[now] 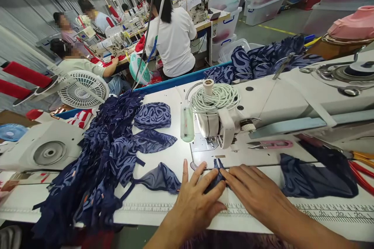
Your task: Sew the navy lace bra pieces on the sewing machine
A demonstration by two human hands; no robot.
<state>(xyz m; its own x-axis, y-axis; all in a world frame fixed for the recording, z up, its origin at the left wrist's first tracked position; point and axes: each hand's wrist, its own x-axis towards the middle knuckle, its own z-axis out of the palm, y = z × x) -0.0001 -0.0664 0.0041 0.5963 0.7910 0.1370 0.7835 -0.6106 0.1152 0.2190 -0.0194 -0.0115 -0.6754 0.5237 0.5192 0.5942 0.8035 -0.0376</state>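
Observation:
A small navy patterned fabric piece [216, 179] lies on the white sewing table, just in front of the machine's needle area. My left hand [197, 196] holds its left side down with the index and middle fingertips, while the other fingers spread apart. From the right, my right hand [254, 186] has its fingers together, pinning the piece against the table. Most of the fabric is hidden under my fingers. Left of my left hand, a sheer navy bra cup [159, 179] lies with its tip pointing left. The sewing machine head [217, 124] stands just beyond both hands.
A heap of navy pieces [108, 151] hangs over the table's left front edge. Pink thread snips [271, 144], a navy strip of fabric [318, 179] and red-handled scissors [362, 175] lie right. A printed ruler [152, 206] runs along the front. Co-workers sit beyond.

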